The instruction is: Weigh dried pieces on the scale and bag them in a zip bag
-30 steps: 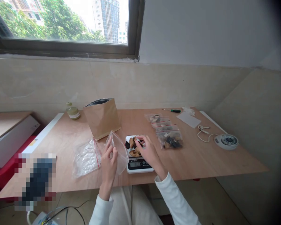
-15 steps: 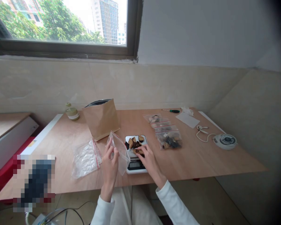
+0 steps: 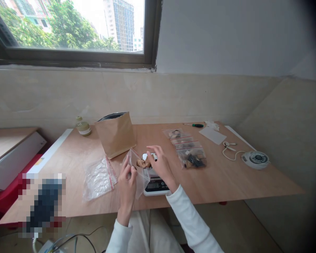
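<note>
A clear zip bag (image 3: 141, 182) hangs from my left hand (image 3: 127, 179), whose fingers are closed on it and keep its mouth spread toward the right. At that mouth, my right hand (image 3: 162, 165) pinches a tan and brown dried piece (image 3: 144, 162), which looks like dried mushroom. Under the right hand and the bag stands a small kitchen scale (image 3: 156, 187) with a dark display. Most of its white plate is hidden by my hand, so I cannot tell how many pieces lie on it.
Flat clear bags (image 3: 98, 181) lie left of my left hand. Behind them stands a brown paper pouch (image 3: 116, 135), with a glass bottle (image 3: 83, 127) beside it. Filled zip bags (image 3: 191, 156) lie right of the scale, near a screwdriver (image 3: 197, 125), white card (image 3: 212, 135) and round white camera (image 3: 255, 159).
My right hand has lifted from the scale plate and moved up and left to the bag's mouth, bringing a dried piece along. My left hand still holds the bag.
</note>
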### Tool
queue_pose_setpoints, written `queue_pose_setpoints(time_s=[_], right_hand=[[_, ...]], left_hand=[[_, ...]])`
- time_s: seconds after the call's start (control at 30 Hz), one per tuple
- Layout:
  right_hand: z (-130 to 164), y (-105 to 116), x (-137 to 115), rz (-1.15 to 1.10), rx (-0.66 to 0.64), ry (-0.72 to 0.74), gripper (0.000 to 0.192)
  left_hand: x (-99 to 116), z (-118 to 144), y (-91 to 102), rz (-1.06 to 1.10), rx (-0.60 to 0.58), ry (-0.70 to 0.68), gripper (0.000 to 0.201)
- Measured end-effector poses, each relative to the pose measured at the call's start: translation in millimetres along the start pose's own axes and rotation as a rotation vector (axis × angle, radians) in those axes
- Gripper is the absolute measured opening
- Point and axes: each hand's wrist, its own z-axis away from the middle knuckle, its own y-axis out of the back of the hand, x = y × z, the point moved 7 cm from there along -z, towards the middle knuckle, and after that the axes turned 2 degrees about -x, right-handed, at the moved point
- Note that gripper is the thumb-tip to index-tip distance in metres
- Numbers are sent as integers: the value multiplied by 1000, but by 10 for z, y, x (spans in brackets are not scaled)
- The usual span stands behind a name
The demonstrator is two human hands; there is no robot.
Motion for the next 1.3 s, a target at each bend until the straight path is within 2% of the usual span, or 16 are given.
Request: queue_pose_setpoints(time_s=[0.17,0.27,0.5,0.7,0.83,0.9,1.0,1.1,1.3], right_hand=[[107,-370,342,307,-243,124,33],[138,-483,422,443,-307,159,34],[107,-520,472,397,-301,158,24],[97,-369,478,190,-196,93,17],[-11,-144,305,-40,-20,-9,11],[-84,-80,106,-139,-9,5,12],[-178,-89,-255,-231,-123,107,15],[-220,-147,-502,-220,-242,184,15],[-191,-251,-646,-107,-405,276,22]], left_hand=[[-50,4,70,56,58,12,27],[-62,13,105,77,105,31,28],[-31,16,171,30,163,16,34],[-137,22,162,38,152,25,34],[-177,22,128,43,133,22,32],[-165,17,104,45,110,21,31],[-127,11,77,50,82,28,28],[-88,14,67,69,74,30,28],[-99,29,86,80,110,21,28]])
